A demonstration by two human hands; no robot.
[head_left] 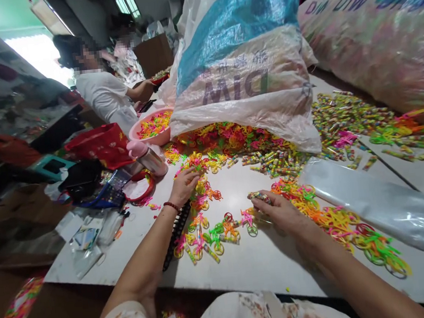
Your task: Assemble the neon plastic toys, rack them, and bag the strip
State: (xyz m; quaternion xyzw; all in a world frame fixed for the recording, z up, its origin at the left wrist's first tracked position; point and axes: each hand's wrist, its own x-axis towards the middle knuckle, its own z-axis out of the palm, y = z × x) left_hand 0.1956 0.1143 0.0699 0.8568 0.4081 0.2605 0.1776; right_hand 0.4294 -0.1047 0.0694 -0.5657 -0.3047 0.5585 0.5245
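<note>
My left hand [185, 185], with a beaded bracelet at the wrist, reaches to the edge of a heap of small bright plastic toy bicycles [215, 161]. Its fingers are drawn together among the pieces, and whatever they pinch is hidden. Over the table my right hand [279, 211] grips several small printed tubes [259, 197] between thumb and fingers. Between my forearms lie more toy bicycles [215, 234], mixed with a few tubes [211, 253]. Loose tubes [279, 162] spread beyond my right hand.
A large woven sack [238, 77] stands over the heap, with another full sack [376, 40] behind right. Clear plastic bags [375, 199] lie at right beside a toy row [332, 222]. A pink bottle [148, 157] and basin [152, 129] stand left. A person [104, 96] works beyond.
</note>
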